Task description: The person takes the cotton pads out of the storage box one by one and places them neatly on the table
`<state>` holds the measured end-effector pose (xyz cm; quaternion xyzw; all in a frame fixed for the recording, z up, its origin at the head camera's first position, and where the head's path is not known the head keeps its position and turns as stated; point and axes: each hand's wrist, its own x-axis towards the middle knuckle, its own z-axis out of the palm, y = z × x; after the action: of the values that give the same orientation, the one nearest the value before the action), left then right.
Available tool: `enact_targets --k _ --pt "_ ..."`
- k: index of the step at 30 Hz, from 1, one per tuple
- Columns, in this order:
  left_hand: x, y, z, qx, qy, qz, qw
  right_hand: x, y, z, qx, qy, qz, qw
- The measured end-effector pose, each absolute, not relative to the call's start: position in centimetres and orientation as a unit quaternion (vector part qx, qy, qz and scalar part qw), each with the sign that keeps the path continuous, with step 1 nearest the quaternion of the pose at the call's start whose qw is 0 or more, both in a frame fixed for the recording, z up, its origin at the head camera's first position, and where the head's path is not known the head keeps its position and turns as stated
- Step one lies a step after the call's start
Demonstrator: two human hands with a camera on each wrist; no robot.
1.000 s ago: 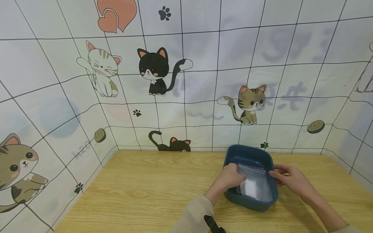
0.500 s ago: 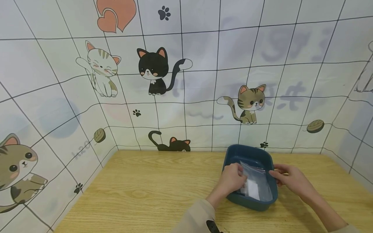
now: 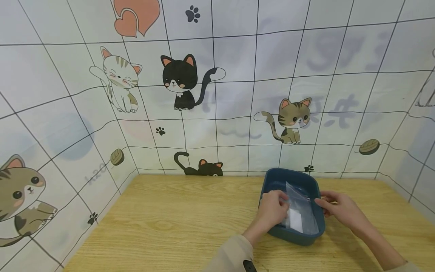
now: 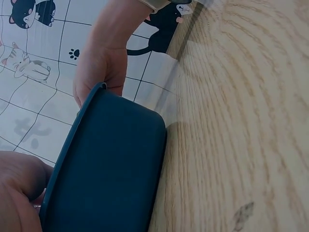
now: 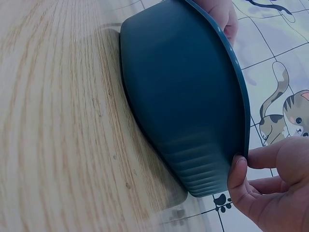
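Note:
A dark blue plastic bin (image 3: 292, 238) stands on the wooden table, near its back edge. Inside it lies a clear zip-seal plastic bag (image 3: 304, 207) with a white piece (image 3: 295, 221) showing in or beneath it. My left hand (image 3: 273, 209) reaches over the bin's left side, its curled fingers pinching the bag's left edge; the fingertips are partly hidden. My right hand (image 3: 344, 211) pinches the bin's right rim between thumb and fingers, as the right wrist view confirms with the thumb (image 5: 237, 174) on the outer wall. The bin's contents are hidden in both wrist views.
The light wooden table (image 3: 176, 219) extends to the left of the bin. A wall covering (image 3: 234, 94) with printed cats and grid lines rises behind the table and at both sides. A dark watch strap (image 3: 249, 265) is on my left wrist.
My left hand has shifted slightly right with its fingers curling, and the bag's upper left corner has risen and moved right. My right hand and the bin stay in place.

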<state>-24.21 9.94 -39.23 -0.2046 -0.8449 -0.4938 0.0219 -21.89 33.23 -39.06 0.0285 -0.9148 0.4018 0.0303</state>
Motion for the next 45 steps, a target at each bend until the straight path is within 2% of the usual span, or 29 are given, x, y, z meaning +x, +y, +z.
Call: enact_targets --k 15,29,38,45 --pt "-24.4 9.7 -39.8 -0.226 -0.807 -0.540 0.072 -22.1 33.3 -39.1 0.024 -0.913 0.406 0.023" --pt "-24.6 9.4 -39.8 -0.225 -0.751 -0.617 0.063 -22.1 33.4 -39.0 0.021 -0.913 0.408 0.017" --pt "-24.8 8.7 -39.4 -0.215 -0.718 -0.662 0.030 -21.9 33.4 -39.0 0.030 -0.915 0.403 0.020" --pt "-25.0 8.0 -38.8 -0.195 -0.714 -0.672 0.032 -22.0 34.1 -39.1 0.023 -0.920 0.390 0.021"
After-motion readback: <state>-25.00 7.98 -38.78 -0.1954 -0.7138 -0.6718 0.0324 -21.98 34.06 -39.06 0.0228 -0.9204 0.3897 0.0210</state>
